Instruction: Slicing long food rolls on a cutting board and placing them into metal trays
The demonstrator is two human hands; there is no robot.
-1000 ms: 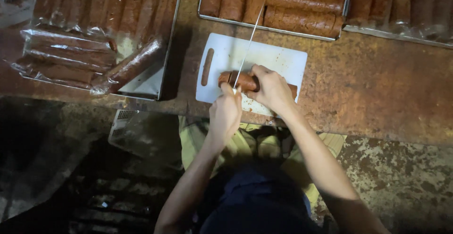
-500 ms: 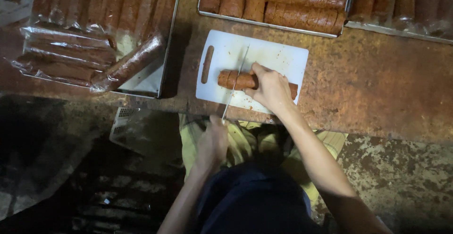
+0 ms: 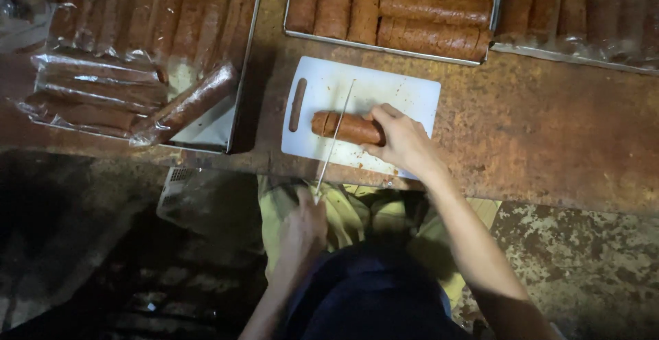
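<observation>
A brown log-shaped roll (image 3: pixel 343 127) lies across a white cutting board (image 3: pixel 405 93) on a worn wooden table. My right hand (image 3: pixel 401 141) presses on the roll's right end and holds it down. My left hand (image 3: pixel 302 227) is below the table edge, gripping the handle of a long thin knife (image 3: pixel 336 137). The blade runs up over the board and crosses the left part of the roll. The board's handle slot (image 3: pixel 296 104) is to the left of the roll.
A metal tray (image 3: pixel 388 45) of several brown rolls stands behind the board. More rolls fill a tray at the back right (image 3: pixel 576 55). At the left, plastic-wrapped rolls (image 3: pixel 185 107) lie over another tray (image 3: pixel 240 72). The floor below is dark, with a white crate (image 3: pixel 178 189).
My left hand has pulled back toward me, from over the board to below the table edge, drawing the knife blade along through the roll. My right hand has stayed on the roll.
</observation>
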